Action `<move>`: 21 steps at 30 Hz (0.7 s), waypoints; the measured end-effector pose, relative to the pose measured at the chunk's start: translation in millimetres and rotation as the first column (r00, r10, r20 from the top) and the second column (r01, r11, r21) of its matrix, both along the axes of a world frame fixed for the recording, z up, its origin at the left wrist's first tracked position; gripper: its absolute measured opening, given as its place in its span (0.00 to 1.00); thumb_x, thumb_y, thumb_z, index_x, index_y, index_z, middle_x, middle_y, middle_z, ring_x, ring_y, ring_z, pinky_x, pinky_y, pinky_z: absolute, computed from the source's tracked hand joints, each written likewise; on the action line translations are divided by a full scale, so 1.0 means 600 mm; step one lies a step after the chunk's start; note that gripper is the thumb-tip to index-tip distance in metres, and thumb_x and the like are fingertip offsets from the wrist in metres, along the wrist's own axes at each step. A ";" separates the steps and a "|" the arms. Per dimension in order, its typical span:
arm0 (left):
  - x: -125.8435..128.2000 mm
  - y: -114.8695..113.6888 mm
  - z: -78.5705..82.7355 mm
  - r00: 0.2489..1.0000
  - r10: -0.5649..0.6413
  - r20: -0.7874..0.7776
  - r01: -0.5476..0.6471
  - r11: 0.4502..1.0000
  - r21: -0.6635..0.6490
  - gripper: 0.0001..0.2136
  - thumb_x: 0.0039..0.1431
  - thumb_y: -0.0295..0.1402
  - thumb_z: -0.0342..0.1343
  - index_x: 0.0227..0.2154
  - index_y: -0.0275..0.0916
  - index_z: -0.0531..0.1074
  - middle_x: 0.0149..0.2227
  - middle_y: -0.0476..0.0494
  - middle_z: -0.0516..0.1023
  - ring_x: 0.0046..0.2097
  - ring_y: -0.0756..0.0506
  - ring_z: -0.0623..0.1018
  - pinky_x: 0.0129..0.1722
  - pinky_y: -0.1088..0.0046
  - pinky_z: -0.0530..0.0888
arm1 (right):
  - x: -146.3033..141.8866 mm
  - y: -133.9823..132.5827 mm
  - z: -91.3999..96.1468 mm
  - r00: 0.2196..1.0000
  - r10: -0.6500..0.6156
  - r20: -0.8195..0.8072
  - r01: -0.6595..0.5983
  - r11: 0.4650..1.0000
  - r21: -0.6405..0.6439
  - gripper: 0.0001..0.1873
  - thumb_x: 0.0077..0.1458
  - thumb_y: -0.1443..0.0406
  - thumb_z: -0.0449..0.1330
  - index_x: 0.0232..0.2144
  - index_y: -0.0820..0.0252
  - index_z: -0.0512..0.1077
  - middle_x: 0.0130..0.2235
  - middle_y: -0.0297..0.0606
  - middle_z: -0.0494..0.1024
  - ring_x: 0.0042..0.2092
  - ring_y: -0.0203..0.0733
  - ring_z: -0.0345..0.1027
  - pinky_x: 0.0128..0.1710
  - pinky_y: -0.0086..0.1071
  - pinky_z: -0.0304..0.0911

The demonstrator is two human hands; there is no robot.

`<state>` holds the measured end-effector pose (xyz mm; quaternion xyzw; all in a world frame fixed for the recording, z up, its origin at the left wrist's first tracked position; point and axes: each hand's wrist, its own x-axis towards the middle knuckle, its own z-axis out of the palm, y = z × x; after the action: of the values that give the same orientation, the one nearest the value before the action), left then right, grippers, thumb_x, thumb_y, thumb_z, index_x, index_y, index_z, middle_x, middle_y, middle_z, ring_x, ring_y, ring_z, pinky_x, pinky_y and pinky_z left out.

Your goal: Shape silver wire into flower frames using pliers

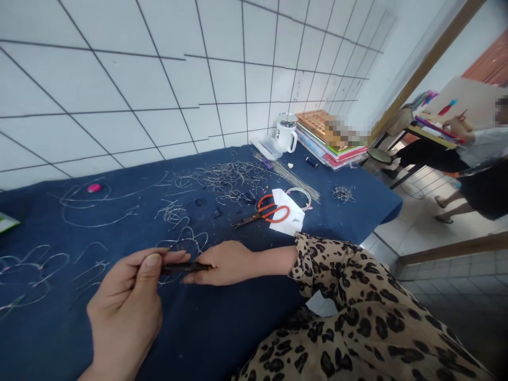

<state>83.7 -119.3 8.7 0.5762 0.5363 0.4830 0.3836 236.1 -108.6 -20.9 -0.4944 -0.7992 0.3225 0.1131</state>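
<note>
Over the front of the blue-covered table, my left hand [129, 301] is closed, its thumb and fingers pinching a dark, slender piece [184, 266]. From the other side, my right hand [226, 262] is closed on the same piece, which runs level between the two. Its exact kind is too dark to make out. Just behind the hands lies a wire shape with loops [194, 239], partly hidden by my fingers. Scissors with orange handles [260, 212] rest beyond my right hand, partly on white paper [289, 219].
Loose wire pieces [234, 177] are heaped toward the wall. More looped wire [34, 270] lies at left, near a pink item [94, 188]. A white mug [286, 133] and stacked books [325, 143] stand at the back right. Another person [480, 153] sits at a farther table.
</note>
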 end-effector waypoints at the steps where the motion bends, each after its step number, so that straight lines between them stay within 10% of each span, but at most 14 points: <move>1: -0.003 0.001 -0.002 1.000 -0.004 0.010 0.004 1.000 -0.018 0.10 0.58 0.38 0.52 0.37 0.38 0.71 0.34 0.44 0.79 0.37 0.44 0.79 0.45 0.62 0.73 | -0.001 -0.001 0.000 1.000 -0.001 -0.003 0.001 1.000 0.007 0.30 0.53 0.40 0.42 0.31 0.57 0.69 0.30 0.32 0.73 0.32 0.36 0.66 0.25 0.26 0.49; 21: -0.018 0.016 -0.021 0.997 -0.061 -0.050 0.062 0.998 0.022 0.12 0.58 0.40 0.51 0.37 0.38 0.72 0.34 0.46 0.78 0.38 0.44 0.78 0.43 0.63 0.74 | -0.018 0.000 0.008 0.993 -0.017 0.119 0.009 0.997 0.071 0.33 0.54 0.40 0.40 0.33 0.57 0.71 0.32 0.34 0.75 0.33 0.38 0.68 0.24 0.27 0.48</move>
<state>73.2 -109.5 -4.0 0.6087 0.5218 0.4629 0.3780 225.2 -108.8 -15.8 -0.5138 -0.8122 0.2631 0.0846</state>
